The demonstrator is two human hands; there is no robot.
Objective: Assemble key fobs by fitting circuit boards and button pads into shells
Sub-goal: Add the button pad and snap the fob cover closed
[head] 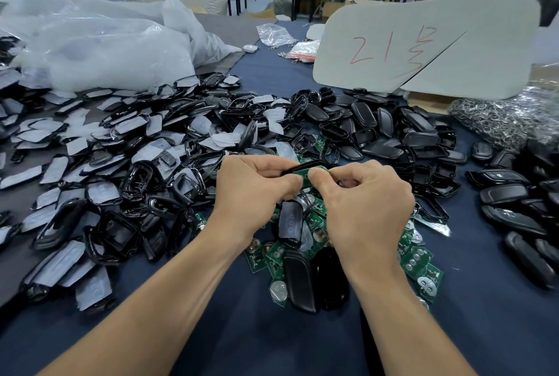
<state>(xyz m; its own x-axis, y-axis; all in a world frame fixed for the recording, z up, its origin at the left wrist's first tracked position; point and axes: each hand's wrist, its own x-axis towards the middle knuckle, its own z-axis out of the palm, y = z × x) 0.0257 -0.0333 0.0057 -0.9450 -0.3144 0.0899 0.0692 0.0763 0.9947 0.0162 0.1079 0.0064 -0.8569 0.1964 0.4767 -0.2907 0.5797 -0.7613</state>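
On the left of the worktop [211,330] I see a heap of film-covered frames [121,163]. My left hand [251,191] has its grip curled round a black shell [298,167], held above the loose boards [417,260]. My right hand [363,194] pinches a green circuit board [305,179] against it. Shell backs [393,133] lie to the right.

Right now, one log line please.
left hand: grips black shell | right hand: pinches green circuit board against it
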